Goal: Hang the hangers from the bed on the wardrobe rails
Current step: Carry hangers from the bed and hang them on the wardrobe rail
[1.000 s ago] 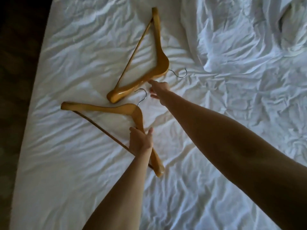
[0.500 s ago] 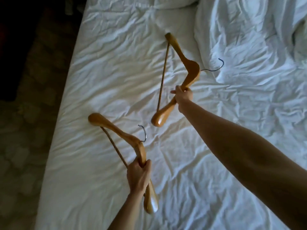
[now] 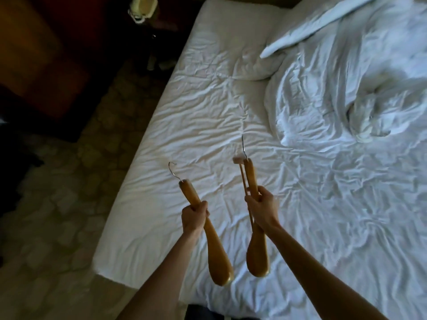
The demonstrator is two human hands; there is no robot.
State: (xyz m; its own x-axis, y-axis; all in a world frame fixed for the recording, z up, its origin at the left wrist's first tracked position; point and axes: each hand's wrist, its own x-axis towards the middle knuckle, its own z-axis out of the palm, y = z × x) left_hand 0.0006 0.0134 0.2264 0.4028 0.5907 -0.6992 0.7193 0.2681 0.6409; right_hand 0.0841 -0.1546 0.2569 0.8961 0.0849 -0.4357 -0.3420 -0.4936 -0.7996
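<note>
I hold two wooden hangers up over the bed (image 3: 208,112), each seen nearly edge-on with its metal hook pointing away from me. My left hand (image 3: 193,215) grips the left hanger (image 3: 216,255) around its shoulder. My right hand (image 3: 262,209) grips the right hanger (image 3: 256,252), fingers wrapped around both its shoulder and its crossbar. Both hangers are lifted off the white sheet. No wardrobe or rail is in view.
A crumpled white duvet (image 3: 346,100) and a pillow (image 3: 312,24) cover the bed's right and far side. Patterned carpet (image 3: 57,215) lies to the left of the bed. Dark wooden furniture (image 3: 34,54) stands at the far left, with a telephone (image 3: 141,6) beyond it.
Both hangers have come up off the sheet and turned edge-on toward me. My hands have drawn closer together and nearer my body, and the view has swung left to show the floor.
</note>
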